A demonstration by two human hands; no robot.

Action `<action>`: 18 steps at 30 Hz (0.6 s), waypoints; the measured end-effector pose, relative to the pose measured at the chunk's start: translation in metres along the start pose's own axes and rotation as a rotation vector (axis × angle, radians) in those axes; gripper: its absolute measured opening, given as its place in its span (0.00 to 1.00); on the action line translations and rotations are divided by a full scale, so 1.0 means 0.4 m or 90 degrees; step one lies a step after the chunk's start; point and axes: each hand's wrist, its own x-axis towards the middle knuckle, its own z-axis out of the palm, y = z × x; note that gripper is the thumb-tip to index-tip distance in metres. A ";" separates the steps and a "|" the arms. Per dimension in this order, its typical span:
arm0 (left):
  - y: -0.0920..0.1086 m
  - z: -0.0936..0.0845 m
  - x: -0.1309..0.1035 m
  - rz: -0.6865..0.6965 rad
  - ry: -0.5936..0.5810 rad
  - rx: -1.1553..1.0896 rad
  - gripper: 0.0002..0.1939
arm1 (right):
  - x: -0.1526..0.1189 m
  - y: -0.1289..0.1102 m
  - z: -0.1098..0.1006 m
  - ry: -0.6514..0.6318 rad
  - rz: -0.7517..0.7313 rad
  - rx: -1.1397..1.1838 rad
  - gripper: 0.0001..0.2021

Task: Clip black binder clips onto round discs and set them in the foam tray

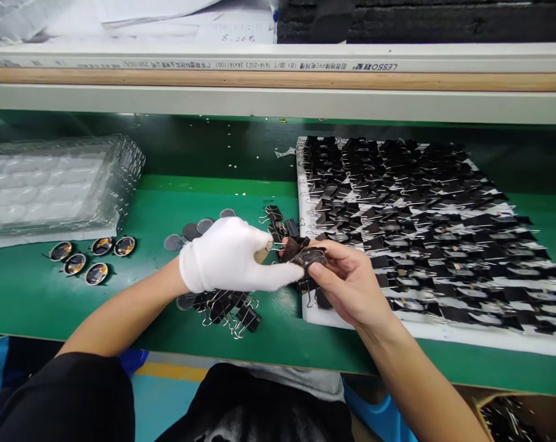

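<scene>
My right hand [351, 282], bare, pinches a dark round disc [313, 259] between thumb and fingers. A black binder clip [295, 247] sits against the disc's edge. My left hand [234, 258], in a white glove, closes its thumb and fingers around this clip from the left, with its thumb tip by the disc. Partly under the gloved hand lie loose black binder clips [227, 307], and more binder clips [274, 215] lie just beyond it. Several flat grey discs [171, 242] rest beside the glove, some partly covered by it.
On the right, a white board [326, 316] bears rows of clipped black pieces. Several round parts with shiny orange-black faces [75, 264] lie at left, before stacked clear plastic trays [51, 184]. A shelf edge [278, 101] crosses the back. A box [536, 411] of clips stands lower right.
</scene>
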 end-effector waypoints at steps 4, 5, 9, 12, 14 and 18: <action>0.008 0.007 0.002 -0.011 0.005 0.007 0.30 | 0.000 -0.014 -0.014 -0.020 0.003 -0.061 0.08; 0.006 0.006 0.004 -0.018 -0.004 -0.007 0.29 | 0.001 -0.022 -0.021 -0.005 0.002 -0.078 0.09; 0.003 -0.009 0.012 -0.057 -0.044 -0.124 0.26 | 0.007 -0.063 -0.062 0.085 -0.011 -0.140 0.06; 0.016 -0.015 0.012 -0.094 -0.100 -0.197 0.23 | 0.012 -0.098 -0.095 0.072 0.012 -0.256 0.09; 0.028 -0.007 0.008 -0.110 -0.148 -0.217 0.22 | 0.011 -0.119 -0.112 0.032 0.020 -0.335 0.12; 0.045 0.028 -0.007 -0.068 -0.220 -0.229 0.21 | 0.006 -0.150 -0.136 -0.108 0.096 -0.388 0.07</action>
